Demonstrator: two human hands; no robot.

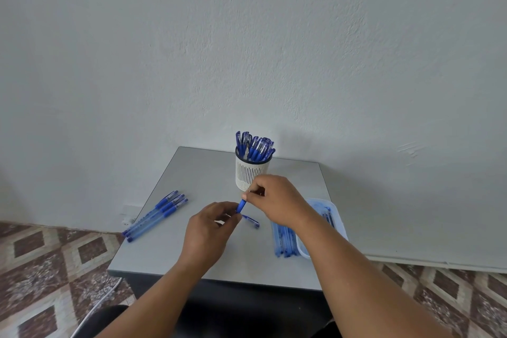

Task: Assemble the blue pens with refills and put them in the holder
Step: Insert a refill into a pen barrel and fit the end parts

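Observation:
A white slotted holder (248, 174) stands at the back of the grey table (170, 252), full of several blue pens (255, 147). In front of it my left hand (210, 230) grips the barrel of a blue pen (241, 206), most of it hidden in my fingers. My right hand (277, 200) pinches the pen's tip end just above the blue grip. A blue cap (251, 221) lies on the table below my hands.
Several blue pens (157, 214) lie in a row at the table's left. A pile of refills (285, 240) lies at the right beside a clear plastic tray (333, 217). A wall rises behind the table; patterned floor tiles flank it.

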